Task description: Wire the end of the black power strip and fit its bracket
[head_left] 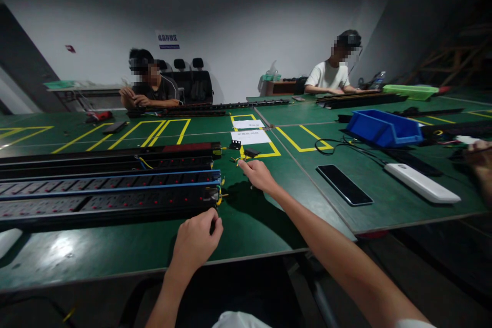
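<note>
My left hand (200, 236) is closed at the near right end of a long black power strip (154, 200) with red-marked sockets. Whatever its curled fingers may hold is hidden. Yellow-green wires (220, 189) stick out of the strip's end just beyond it. Farther out over the table, my right hand (259, 174) pinches with thumb and forefinger by some small yellowish pieces, too small to make out. Just past its fingertips lie a small black block (251, 152) and a black slotted bracket (235, 144). A blue-edged strip (115, 182) lies behind the nearest one.
On the right are a phone (344, 184), a white power bank (422, 183) with a black cable and a blue bin (384, 127). Paper labels (250, 137) lie ahead on the green table (126, 248). Two people sit across, and another person's hand shows at the right edge.
</note>
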